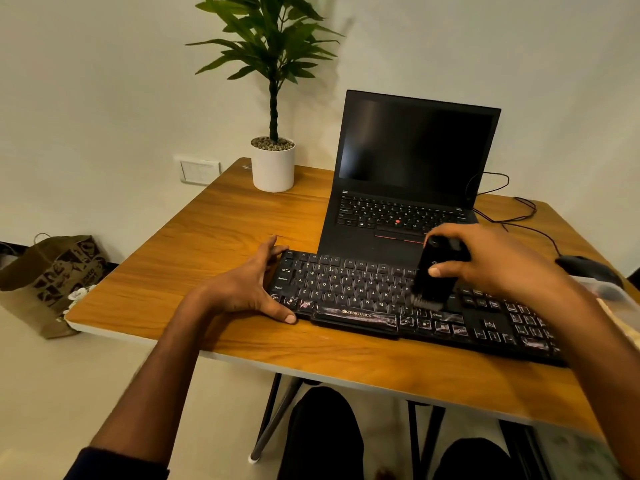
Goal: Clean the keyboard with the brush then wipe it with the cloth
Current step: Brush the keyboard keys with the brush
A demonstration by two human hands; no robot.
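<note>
Hands brushing a black keyboard on a wooden surface

Keyboard (415, 306), black and full-sized, lies across the lower centre and right of the frame on a wooden surface (214, 230), its near edge close to the surface's front edge. The right hand (498, 265), at centre right, has its grip closed round a black brush (433, 275), thumb across the handle's near face and fingers curled over the top. The brush stands nearly upright, with its bristles down on the keys just right of the letter block. The left hand (252, 289), at centre left, braces the keyboard's left end: its grip is released, with the thumb lying straight along the front corner and the fingers spread up to the back corner.

Directly behind the keyboard, an open black laptop (412, 174) with a dark screen sits at centre frame. A green plant in a white pot (273, 166) stands at the back left of the surface. Thin dark cables (512, 216) trail over the right side toward a black mouse (585, 266) at the right edge. A brown paper bag (52, 278) rests on the floor at the left edge. Dark-trousered knees show beneath the surface at the bottom.
</note>
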